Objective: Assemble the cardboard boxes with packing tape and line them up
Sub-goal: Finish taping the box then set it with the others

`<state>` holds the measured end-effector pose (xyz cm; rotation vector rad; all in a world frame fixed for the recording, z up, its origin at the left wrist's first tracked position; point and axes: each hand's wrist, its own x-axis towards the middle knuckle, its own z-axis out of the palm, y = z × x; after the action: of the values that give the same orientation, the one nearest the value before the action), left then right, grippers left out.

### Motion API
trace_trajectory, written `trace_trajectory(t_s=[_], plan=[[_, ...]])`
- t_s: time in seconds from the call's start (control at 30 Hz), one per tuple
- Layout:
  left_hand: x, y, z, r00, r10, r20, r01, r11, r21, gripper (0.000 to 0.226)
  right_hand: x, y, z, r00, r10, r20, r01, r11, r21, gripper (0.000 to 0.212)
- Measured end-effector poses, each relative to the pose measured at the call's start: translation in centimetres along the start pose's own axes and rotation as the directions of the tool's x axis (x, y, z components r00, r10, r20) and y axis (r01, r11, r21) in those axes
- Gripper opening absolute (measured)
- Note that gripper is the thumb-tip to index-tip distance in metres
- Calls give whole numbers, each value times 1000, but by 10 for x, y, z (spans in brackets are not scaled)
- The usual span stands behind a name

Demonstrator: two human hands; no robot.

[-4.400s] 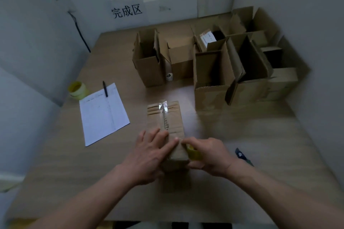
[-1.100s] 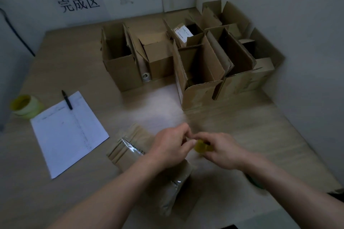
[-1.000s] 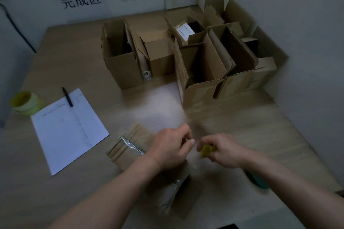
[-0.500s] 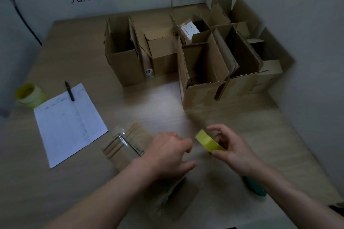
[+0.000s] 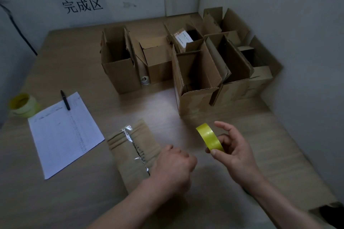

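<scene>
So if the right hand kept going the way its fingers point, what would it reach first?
The right hand, holding the yellow tape roll, points up-left; probably the nearest open cardboard box, though depth is unclear.

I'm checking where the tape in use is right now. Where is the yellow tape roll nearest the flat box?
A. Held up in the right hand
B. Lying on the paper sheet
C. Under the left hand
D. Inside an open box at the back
A: the right hand pinches the tape roll above the table, to the right of the flat box; the left hand rests on that box.
</scene>
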<state>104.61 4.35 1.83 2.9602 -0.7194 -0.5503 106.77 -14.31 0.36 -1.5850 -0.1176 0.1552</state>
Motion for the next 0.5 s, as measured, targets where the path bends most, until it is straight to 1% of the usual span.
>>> trace_trajectory(t_s=[0.07, 0.1, 0.13, 0.17, 0.2, 0.23, 0.27, 0.3, 0.33, 0.4, 0.43, 0.5], plan=[[2, -8, 4, 985, 167, -45, -167, 986, 0, 23, 1, 0, 4, 999, -12, -31, 11, 1000, -9, 67], [1, -11, 8, 969, 233, -80, -231, 973, 26, 25, 1, -1, 6, 999, -17, -46, 17, 1000, -13, 67], [-1, -11, 11, 958, 253, -135, -245, 967, 69, 29, 2, -1, 7, 998, -24, -60, 24, 1000, -14, 67], [-6, -8, 14, 959, 201, -201, -182, 977, 108, 35, 2, -1, 9, 997, -30, -73, 30, 999, -11, 67], [-13, -3, 14, 956, 90, -281, -62, 992, 107, 43, 2, -2, 11, 996, -36, -86, 36, 999, -6, 67], [-21, 4, 13, 936, -52, -349, 77, 995, 58, 51, 3, -1, 12, 994, -39, -99, 39, 999, -2, 67], [-29, 10, 14, 906, -197, -375, 207, 978, -15, 57, 3, 1, 13, 994, -34, -107, 34, 999, -2, 66], [-37, 14, 17, 881, -306, -360, 301, 951, -72, 58, 2, 3, 14, 993, -27, -114, 27, 1000, -4, 66], [-41, 15, 25, 869, -364, -335, 354, 931, -95, 52, 2, 4, 17, 992, -22, -120, 22, 1000, -6, 66], [-43, 12, 41, 868, -384, -314, 388, 920, -53, 29, 2, 6, 22, 992, -10, -125, 9, 1000, -14, 67], [-41, 9, 46, 875, -375, -305, 385, 922, -27, 24, 2, 8, 24, 993, -6, -119, 4, 1000, -24, 67], [-39, 3, 51, 884, -321, -338, 346, 938, 12, 31, 2, 8, 29, 995, 3, -98, -7, 999, -38, 69]])
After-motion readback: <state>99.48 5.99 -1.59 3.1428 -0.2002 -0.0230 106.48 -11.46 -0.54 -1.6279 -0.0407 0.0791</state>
